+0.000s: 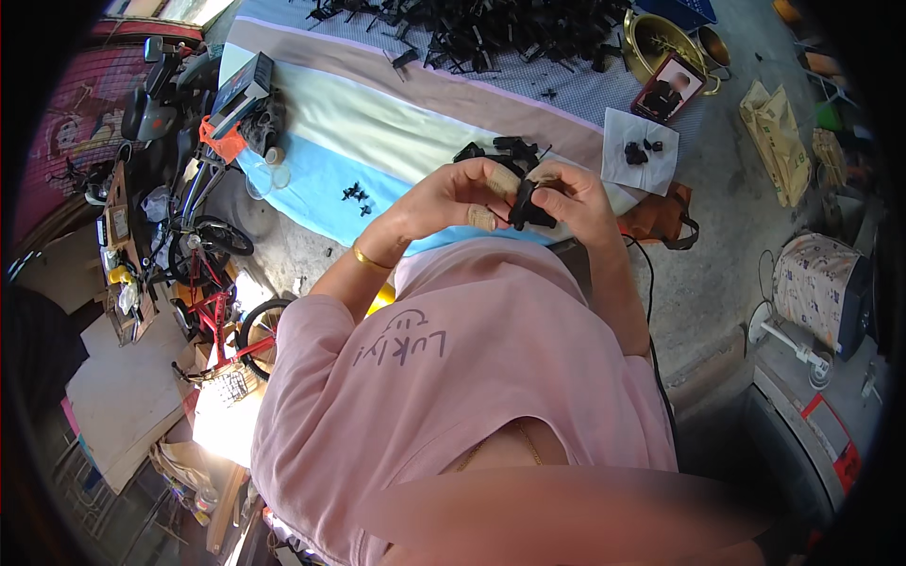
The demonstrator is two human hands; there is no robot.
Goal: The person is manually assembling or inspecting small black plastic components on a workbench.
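Both hands, left hand (460,196) and right hand (566,200), pinch one small black plastic part (525,204) between them, seemingly mid-assembly; pressing the pieces squarely together likely comes next.

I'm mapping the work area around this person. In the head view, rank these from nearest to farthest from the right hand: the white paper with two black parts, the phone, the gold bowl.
Measured from the right hand:
1. White paper with two black parts, just past the hand, to its right on the cloth.
2. Phone, farther up and right.
3. Gold bowl, beyond the phone at the cloth's far end.
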